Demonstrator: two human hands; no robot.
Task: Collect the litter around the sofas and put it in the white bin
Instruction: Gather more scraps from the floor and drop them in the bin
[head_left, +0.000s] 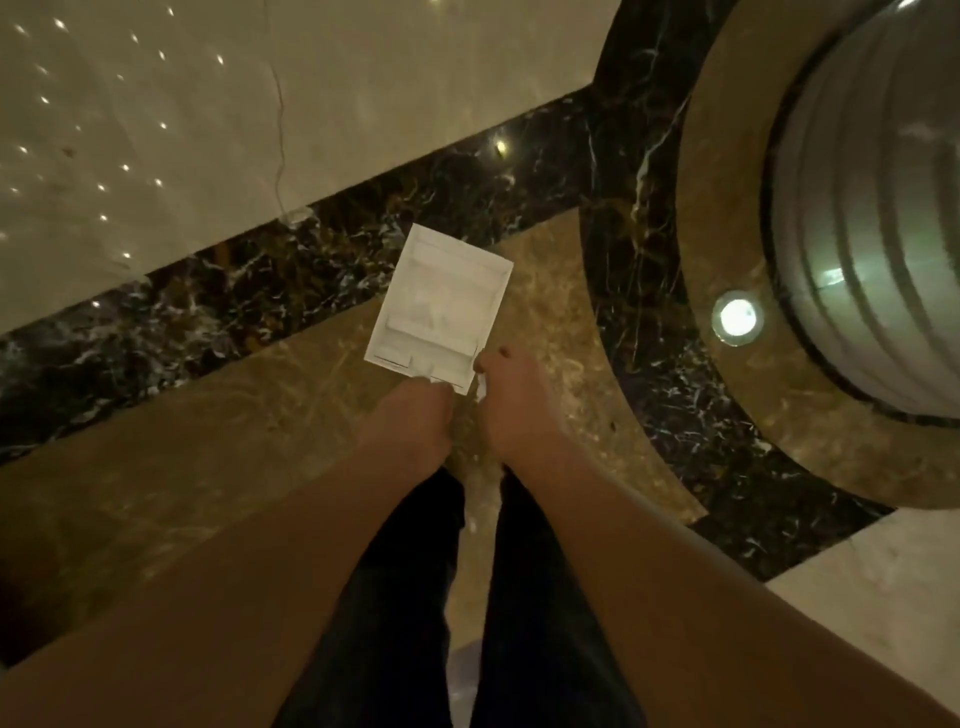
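Observation:
A white rectangular paper sheet (441, 306), creased and printed with faint boxes, is held out over the marble floor at the middle of the head view. My left hand (413, 415) grips its near edge from below, fingers closed. My right hand (511, 400) pinches the sheet's near right corner, and a small white scrap shows between its fingers. Both forearms reach forward from the bottom of the frame, over my dark trousers. No sofa or white bin is in view.
The polished floor has a cream slab (208, 130) at the far left, a black veined band (260, 291) and brown marble (182, 441) under me. A ribbed round column (872, 234) with a brown ring base and a floor light (737, 317) stands at the right.

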